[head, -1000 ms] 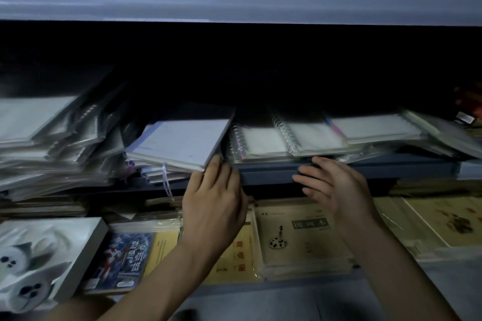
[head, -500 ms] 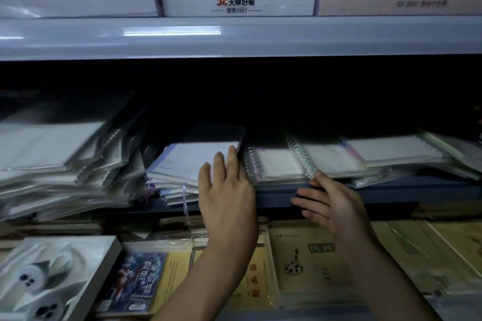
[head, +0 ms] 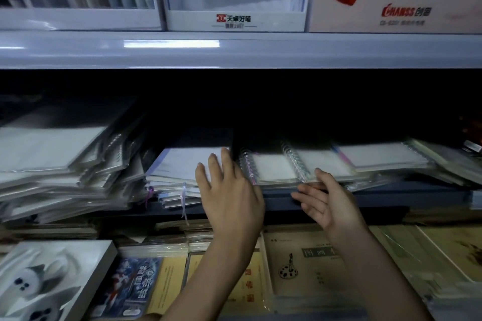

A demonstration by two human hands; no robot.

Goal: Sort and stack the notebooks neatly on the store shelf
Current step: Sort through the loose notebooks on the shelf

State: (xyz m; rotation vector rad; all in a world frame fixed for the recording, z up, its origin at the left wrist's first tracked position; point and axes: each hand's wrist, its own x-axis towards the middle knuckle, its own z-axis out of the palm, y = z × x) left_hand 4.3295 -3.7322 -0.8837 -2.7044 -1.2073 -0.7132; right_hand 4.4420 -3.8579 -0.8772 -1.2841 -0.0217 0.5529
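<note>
Slid further forward than half a second ago, the left hand [head: 229,198] is laid flat, fingers straight and slightly apart, on a white notebook [head: 180,161] on the shelf [head: 391,198]. The notebook's far end is lost in shadow; its sides are angled toward 1 o'clock. At 3 o'clock of it, the right hand [head: 326,203] is held open, thumb touching the front edge of the spiral notebooks [head: 271,171].
</note>
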